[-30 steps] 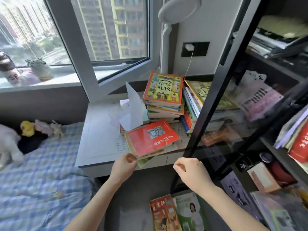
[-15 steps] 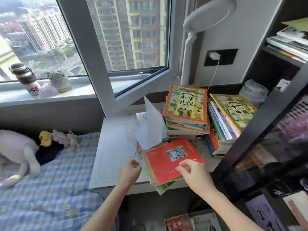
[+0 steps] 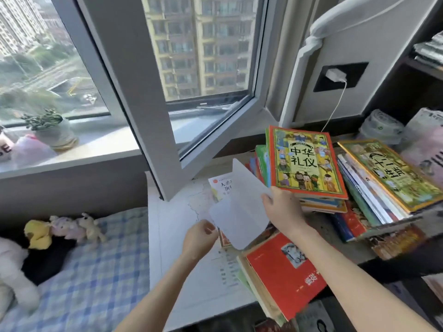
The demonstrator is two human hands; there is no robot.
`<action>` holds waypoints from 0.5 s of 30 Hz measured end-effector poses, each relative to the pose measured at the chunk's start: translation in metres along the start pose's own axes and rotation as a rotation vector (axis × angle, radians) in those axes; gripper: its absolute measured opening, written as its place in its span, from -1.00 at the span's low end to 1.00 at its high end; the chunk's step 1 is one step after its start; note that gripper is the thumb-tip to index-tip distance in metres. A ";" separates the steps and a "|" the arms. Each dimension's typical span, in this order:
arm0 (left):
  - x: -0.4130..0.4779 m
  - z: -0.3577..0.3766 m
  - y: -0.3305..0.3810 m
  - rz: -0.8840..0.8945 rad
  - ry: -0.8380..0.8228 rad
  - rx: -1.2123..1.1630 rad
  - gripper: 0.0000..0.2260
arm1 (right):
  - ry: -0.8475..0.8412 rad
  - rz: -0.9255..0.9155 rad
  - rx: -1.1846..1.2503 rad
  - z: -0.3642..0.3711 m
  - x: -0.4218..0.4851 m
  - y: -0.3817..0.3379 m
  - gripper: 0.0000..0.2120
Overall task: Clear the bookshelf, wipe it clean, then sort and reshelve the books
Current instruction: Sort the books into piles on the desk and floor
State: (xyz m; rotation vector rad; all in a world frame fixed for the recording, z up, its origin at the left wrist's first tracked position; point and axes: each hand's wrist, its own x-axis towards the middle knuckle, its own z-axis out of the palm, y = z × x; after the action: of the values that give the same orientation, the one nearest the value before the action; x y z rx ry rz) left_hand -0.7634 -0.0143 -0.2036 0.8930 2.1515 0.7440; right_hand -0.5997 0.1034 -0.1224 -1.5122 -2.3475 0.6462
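Note:
A folded white sheet of paper (image 3: 239, 207) stands up over the white desk (image 3: 172, 231). My right hand (image 3: 282, 209) pinches its right edge, and my left hand (image 3: 199, 236) pinches its lower left corner. A red-covered book (image 3: 285, 274) tops a small pile at the desk's front edge, under my right forearm. Behind the paper a stack is topped by a colourful book with an orange border (image 3: 304, 161). To the right leans another pile under a green picture book (image 3: 393, 173). The dark bookshelf (image 3: 426, 75) fills the right edge.
An open window sash (image 3: 148, 116) juts over the desk's back left. A white lamp arm (image 3: 299, 68) and a plugged-in charger (image 3: 335, 76) are on the wall. Plush toys (image 3: 64, 228) lie on the checked bed at left. A potted plant (image 3: 52, 130) stands on the sill.
Both hands have left the red book pile and moved up to the white paper, taking hold of it. The view has moved closer and leftward, away from the shelf's glass door.

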 end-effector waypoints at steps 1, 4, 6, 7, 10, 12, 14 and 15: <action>0.000 -0.001 -0.002 0.044 0.017 -0.003 -0.82 | -0.002 -0.024 0.019 0.001 -0.006 -0.003 -0.61; -0.006 -0.005 -0.016 0.290 0.005 0.012 -0.58 | -0.019 -0.036 0.060 0.018 -0.034 -0.022 -0.77; -0.015 -0.003 -0.026 0.447 -0.079 0.106 -0.43 | -0.018 -0.023 0.071 0.032 -0.047 -0.036 -0.83; -0.018 -0.002 -0.032 0.489 -0.094 0.141 -0.39 | -0.020 -0.027 0.073 0.040 -0.050 -0.043 -0.83; -0.025 -0.001 -0.047 0.480 -0.023 0.143 -0.36 | -0.032 -0.035 0.064 0.057 -0.053 -0.062 -0.81; -0.026 -0.001 -0.053 0.442 0.021 0.122 -0.35 | -0.052 -0.027 0.077 0.070 -0.056 -0.072 -0.82; -0.026 -0.003 -0.061 0.362 0.001 0.143 -0.33 | -0.114 0.000 0.090 0.089 -0.057 -0.081 -0.77; -0.026 -0.003 -0.064 0.310 -0.030 0.155 -0.33 | -0.149 0.017 0.100 0.097 -0.057 -0.086 -0.75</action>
State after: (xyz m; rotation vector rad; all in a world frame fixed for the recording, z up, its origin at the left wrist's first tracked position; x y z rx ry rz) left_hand -0.7756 -0.0733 -0.2376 1.3320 2.0900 0.7124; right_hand -0.6875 -0.0004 -0.1625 -1.4885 -2.3720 0.8962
